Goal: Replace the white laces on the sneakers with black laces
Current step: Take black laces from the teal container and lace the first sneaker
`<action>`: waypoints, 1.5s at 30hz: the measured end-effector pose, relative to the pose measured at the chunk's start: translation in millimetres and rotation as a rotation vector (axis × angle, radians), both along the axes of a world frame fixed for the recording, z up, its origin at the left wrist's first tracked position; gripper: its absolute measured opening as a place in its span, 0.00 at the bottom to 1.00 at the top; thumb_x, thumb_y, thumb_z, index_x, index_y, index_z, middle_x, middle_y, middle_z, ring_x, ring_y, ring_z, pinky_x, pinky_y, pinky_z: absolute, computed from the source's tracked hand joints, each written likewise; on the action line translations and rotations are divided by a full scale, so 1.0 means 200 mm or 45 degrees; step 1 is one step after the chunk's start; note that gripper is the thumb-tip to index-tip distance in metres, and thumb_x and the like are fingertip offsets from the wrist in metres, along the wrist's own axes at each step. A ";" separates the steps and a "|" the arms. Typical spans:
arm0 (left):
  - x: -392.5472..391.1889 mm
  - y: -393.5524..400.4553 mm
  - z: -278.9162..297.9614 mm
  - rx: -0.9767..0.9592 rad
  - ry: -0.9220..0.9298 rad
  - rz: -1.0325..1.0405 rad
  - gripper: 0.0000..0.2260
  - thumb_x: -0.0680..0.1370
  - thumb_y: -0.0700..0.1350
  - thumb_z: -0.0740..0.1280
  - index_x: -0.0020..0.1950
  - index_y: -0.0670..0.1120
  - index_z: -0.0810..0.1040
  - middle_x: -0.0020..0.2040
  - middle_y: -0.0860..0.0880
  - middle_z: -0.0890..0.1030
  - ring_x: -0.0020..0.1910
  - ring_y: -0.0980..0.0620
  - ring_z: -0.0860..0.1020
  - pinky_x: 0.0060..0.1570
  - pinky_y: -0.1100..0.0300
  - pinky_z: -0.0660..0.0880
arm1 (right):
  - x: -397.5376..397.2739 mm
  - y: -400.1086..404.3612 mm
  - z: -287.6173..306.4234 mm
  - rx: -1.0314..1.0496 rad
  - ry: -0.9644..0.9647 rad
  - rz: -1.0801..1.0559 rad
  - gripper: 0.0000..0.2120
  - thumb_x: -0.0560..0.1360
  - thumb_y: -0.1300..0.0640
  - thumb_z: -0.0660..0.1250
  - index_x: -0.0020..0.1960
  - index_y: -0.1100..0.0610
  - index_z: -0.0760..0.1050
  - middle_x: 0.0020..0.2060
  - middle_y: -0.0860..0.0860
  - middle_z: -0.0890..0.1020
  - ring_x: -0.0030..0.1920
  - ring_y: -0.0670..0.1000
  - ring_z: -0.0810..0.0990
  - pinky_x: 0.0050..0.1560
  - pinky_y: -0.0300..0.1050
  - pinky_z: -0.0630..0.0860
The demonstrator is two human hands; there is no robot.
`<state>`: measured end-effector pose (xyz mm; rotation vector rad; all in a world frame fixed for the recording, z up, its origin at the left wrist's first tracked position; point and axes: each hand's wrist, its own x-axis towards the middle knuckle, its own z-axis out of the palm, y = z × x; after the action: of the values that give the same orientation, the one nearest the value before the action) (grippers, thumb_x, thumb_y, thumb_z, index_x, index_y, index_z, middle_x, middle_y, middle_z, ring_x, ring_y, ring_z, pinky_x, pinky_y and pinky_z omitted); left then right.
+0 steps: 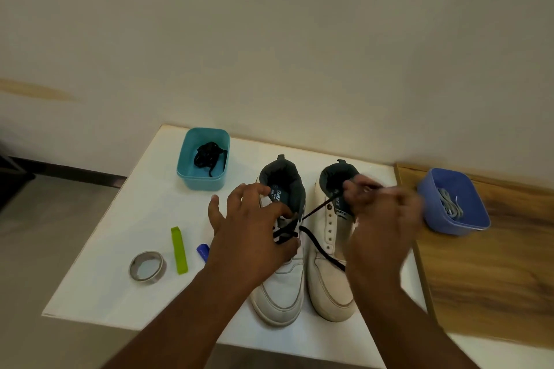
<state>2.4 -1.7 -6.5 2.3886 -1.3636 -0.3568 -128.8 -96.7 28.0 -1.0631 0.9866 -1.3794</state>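
your black lace (317, 241) is soft, light and limp, so it likely only steers when taut: pinch it near the stiff tip. your right hand (380, 219), blurred, pinches one end up over the right sneaker (328, 284), the taut strand slanting down-left to the left sneaker (281, 293). your left hand (254, 228) rests with fingers spread on that shoe's eyelets. both sneakers sit side by side on the white table (120, 249), toes toward you, long axes running away from you.
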 end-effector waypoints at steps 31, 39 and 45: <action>0.01 -0.01 0.02 0.041 -0.030 0.030 0.25 0.71 0.74 0.64 0.64 0.66 0.74 0.77 0.57 0.59 0.80 0.50 0.51 0.75 0.36 0.40 | -0.04 -0.01 -0.13 -0.600 1.502 0.196 0.19 0.74 0.54 0.75 0.63 0.42 0.78 0.76 0.52 0.64 0.79 0.58 0.54 0.73 0.64 0.58; 0.00 0.00 0.02 0.029 -0.042 0.044 0.22 0.74 0.67 0.67 0.66 0.65 0.72 0.76 0.57 0.60 0.79 0.51 0.52 0.75 0.38 0.41 | -0.07 0.01 -0.11 -0.675 1.924 0.354 0.18 0.68 0.40 0.78 0.54 0.43 0.78 0.57 0.49 0.73 0.60 0.54 0.70 0.59 0.51 0.66; 0.01 -0.02 0.02 -0.368 0.072 0.047 0.19 0.77 0.45 0.67 0.65 0.61 0.74 0.69 0.56 0.71 0.70 0.53 0.69 0.74 0.41 0.61 | -0.12 0.01 -0.16 -0.720 2.168 0.337 0.07 0.71 0.51 0.76 0.49 0.43 0.85 0.53 0.50 0.77 0.55 0.55 0.72 0.54 0.54 0.70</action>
<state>4.8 -4.9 -2.0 2.1469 -1.2507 -0.2005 -153.5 -93.9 -3.8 -2.8103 1.4640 -0.2123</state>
